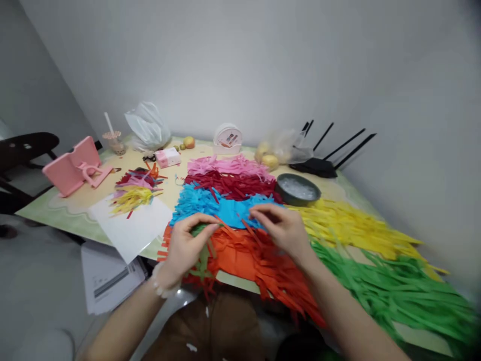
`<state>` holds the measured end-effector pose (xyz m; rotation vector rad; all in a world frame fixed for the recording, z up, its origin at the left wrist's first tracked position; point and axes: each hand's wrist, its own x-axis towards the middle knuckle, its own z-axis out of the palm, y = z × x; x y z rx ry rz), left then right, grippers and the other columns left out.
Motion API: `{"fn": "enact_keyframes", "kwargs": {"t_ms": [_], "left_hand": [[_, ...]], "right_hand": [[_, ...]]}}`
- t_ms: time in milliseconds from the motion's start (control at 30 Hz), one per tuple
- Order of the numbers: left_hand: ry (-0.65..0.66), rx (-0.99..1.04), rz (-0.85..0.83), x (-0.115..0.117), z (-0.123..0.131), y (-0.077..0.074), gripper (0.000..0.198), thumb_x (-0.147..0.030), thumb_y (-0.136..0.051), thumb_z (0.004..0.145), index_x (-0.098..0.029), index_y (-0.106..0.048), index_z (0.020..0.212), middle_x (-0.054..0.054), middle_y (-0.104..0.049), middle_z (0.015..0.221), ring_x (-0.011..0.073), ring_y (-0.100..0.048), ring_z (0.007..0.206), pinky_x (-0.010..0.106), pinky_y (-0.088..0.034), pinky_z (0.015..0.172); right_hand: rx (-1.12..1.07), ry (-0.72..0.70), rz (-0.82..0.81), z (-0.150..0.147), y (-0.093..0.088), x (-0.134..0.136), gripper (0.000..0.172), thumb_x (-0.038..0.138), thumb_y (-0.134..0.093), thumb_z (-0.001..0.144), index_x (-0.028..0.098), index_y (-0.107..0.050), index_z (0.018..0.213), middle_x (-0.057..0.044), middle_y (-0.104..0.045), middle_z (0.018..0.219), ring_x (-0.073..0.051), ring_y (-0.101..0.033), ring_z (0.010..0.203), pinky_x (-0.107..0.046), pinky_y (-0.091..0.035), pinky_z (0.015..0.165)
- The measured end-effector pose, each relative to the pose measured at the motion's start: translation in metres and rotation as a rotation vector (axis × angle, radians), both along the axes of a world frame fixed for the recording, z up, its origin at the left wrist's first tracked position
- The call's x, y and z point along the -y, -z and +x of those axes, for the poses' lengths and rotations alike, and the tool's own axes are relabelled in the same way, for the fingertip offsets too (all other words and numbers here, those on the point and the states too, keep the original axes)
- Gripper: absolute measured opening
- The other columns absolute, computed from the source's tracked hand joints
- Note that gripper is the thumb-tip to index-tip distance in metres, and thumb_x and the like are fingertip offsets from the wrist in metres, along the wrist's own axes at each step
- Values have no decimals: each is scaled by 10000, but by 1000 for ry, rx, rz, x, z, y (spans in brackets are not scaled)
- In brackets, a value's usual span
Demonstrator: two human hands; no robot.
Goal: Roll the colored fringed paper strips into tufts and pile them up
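My left hand (190, 243), a white bead bracelet at its wrist, pinches thumb and forefinger together over the fringe. Green paper strips (203, 263) hang below its fingers, with thin orange ends beside the fingertips. Opposite it, my right hand (283, 228) is closed in a pinch; what lies between its fingertips is too small to make out. Under both hands spreads the orange fringed paper (235, 256), its strips hanging over the table edge. Just behind it is the blue fringed paper (233, 210), with its plain middle showing between the hands.
Dark red (235, 185), pink (233, 164), yellow (341, 225) and green fringes (394, 286) cover much of the table. A dark bowl (298, 189) and black router (313, 167) stand right. Left are a strip bundle (137, 193), white paper (150, 230) and pink stand (77, 168).
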<state>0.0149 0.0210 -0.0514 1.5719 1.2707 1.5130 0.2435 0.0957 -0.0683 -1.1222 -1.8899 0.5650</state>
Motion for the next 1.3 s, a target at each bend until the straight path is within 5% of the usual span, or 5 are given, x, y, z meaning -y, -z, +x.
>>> {"fn": "enact_keyframes", "kwargs": {"t_ms": [233,567,800,1133,1300], "left_hand": [[76,-16,41,20,13,12,79,-209,-675,838,-164,-712,783,46,-730,792,168,-670,758,272,-522,732],[44,-64,29,43,9,19,89,-220,-636,863,-159,-679,815,47,-712,811,163,-654,769,267,-513,732],[128,-121,5,52,9,28,85,-198,-624,873,-162,-676,816,41,-696,799,160,-643,764,262,-500,728],[74,47,-108,64,26,48,206,-214,-671,854,-173,-695,1054,75,-751,1043,198,-709,962,288,-551,867],[121,18,-162,66,21,52,227,-226,-551,943,-162,-633,1144,19,-730,744,150,-697,654,249,-545,674]], "right_hand": [[-259,-117,-205,-46,-2,79,158,338,-688,839,196,-756,854,-54,-763,755,-186,-695,646,-272,-528,567],[-371,-65,-300,-57,2,102,157,342,-710,807,188,-735,819,-44,-742,725,-150,-634,581,-256,-503,537],[-674,-78,-531,-65,19,113,239,398,-753,767,182,-686,844,1,-669,652,-62,-420,395,-200,-325,356],[-722,43,-457,-71,25,119,190,356,-738,786,194,-660,848,27,-616,635,-73,-472,452,-208,-428,454],[-555,14,-453,-65,28,119,211,376,-729,780,177,-698,843,2,-647,625,-112,-538,514,-224,-438,491]]}}
